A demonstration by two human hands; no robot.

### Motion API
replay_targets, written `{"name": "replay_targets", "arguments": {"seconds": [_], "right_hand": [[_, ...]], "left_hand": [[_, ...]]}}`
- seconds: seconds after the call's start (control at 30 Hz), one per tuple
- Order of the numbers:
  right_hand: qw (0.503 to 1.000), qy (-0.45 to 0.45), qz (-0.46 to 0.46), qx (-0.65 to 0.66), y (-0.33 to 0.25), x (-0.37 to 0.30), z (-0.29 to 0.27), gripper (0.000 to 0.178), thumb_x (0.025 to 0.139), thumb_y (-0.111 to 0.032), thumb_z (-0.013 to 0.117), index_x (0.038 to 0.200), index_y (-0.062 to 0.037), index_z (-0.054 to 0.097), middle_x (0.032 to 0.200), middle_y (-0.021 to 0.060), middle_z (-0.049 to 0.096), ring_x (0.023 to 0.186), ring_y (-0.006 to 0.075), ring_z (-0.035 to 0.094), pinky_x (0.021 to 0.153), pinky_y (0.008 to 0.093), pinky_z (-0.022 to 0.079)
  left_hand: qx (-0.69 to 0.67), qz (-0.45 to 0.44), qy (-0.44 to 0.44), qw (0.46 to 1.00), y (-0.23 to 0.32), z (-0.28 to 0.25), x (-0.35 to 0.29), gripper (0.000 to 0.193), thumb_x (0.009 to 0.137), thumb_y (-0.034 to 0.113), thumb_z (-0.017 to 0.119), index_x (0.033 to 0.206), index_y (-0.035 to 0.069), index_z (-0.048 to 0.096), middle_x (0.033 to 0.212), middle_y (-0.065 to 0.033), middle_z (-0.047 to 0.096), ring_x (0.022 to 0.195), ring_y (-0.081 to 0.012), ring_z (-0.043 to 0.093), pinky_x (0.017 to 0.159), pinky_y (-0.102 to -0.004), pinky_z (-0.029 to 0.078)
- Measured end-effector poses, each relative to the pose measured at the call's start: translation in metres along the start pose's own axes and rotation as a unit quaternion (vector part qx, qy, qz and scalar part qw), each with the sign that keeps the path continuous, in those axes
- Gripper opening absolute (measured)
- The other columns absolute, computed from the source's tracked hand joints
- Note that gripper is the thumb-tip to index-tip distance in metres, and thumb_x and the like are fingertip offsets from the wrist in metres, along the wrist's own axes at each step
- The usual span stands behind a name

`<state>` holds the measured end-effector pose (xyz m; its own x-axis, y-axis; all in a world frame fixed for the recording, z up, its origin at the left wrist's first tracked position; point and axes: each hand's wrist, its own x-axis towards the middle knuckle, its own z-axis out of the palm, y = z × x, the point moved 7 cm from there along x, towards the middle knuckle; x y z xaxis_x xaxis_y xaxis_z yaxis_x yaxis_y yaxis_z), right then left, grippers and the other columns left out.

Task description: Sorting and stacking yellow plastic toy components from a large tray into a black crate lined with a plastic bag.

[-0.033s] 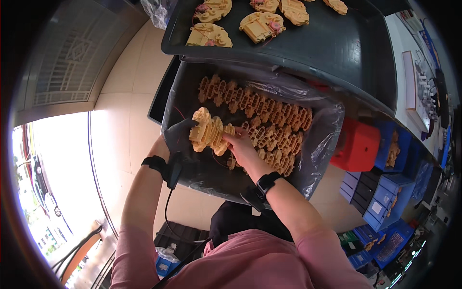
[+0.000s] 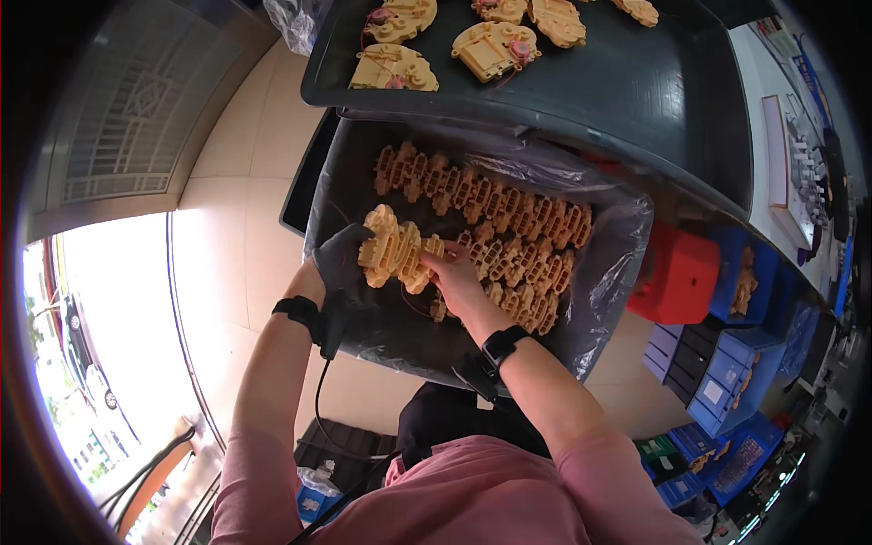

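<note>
My left hand (image 2: 340,256), in a dark glove, is closed on the left end of a short row of yellow plastic housings (image 2: 391,250). My right hand (image 2: 457,275) is bare and pinches the right end of that row between thumb and fingers. Both hands are over the left part of a deep dark bin (image 2: 372,331) lined with clear plastic. Inside the bin, similar yellow housings (image 2: 509,204) stand on edge, packed in several rows toward the right. My left fingertips are partly hidden behind the pieces.
Beyond the bin is a black tray (image 2: 627,100) with several yellow housings (image 2: 495,50) carrying reddish parts and thin wires. A red container (image 2: 674,277) and blue crates (image 2: 727,381) stand at the right. A cable (image 2: 318,400) hangs from my left wrist.
The view has shifted very slightly; my hands and the housings keep the same hold and place.
</note>
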<state>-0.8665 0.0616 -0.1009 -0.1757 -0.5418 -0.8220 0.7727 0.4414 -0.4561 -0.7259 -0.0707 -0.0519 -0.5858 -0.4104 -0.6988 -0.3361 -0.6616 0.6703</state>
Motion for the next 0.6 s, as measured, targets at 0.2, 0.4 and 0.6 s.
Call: {"name": "replay_targets", "arguments": {"seconds": [0.2,0.4,0.6], "right_hand": [[0.982,0.082,-0.094,-0.140,-0.016,0.033,-0.019,0.068,0.080,-0.019,0.075,0.132,-0.0007,0.034,0.106,0.0121,0.053,0.096,0.0225,0.056,0.083,0.0330,0.046],[0.941,0.103,-0.132,-0.295,-0.007,0.045,0.021,0.063,0.082,-0.024,0.072,0.129,0.0005,0.038,0.111,0.0181,0.054,0.105,0.0285,0.055,0.089,0.0381,0.045],[0.857,0.158,-0.145,-0.469,-0.033,0.064,-0.021,0.049,0.083,-0.024,0.069,0.120,-0.0016,0.046,0.111,0.0216,0.057,0.103,0.0375,0.057,0.082,0.0436,0.049]], "left_hand": [[-0.249,-0.185,0.092,0.946,-0.073,-0.009,0.067,0.038,0.085,0.030,0.058,0.111,0.003,0.058,0.104,-0.0118,0.063,0.091,-0.0222,0.059,0.084,-0.0327,0.049],[-0.140,-0.072,0.191,0.969,-0.205,-0.161,0.112,0.041,0.087,0.021,0.056,0.122,-0.001,0.054,0.111,-0.0135,0.063,0.096,-0.0251,0.061,0.081,-0.0359,0.051],[-0.020,-0.057,0.182,0.982,-0.197,-0.082,0.161,0.046,0.089,0.028,0.054,0.126,0.000,0.052,0.119,-0.0146,0.058,0.104,-0.0258,0.056,0.088,-0.0352,0.046]]}}
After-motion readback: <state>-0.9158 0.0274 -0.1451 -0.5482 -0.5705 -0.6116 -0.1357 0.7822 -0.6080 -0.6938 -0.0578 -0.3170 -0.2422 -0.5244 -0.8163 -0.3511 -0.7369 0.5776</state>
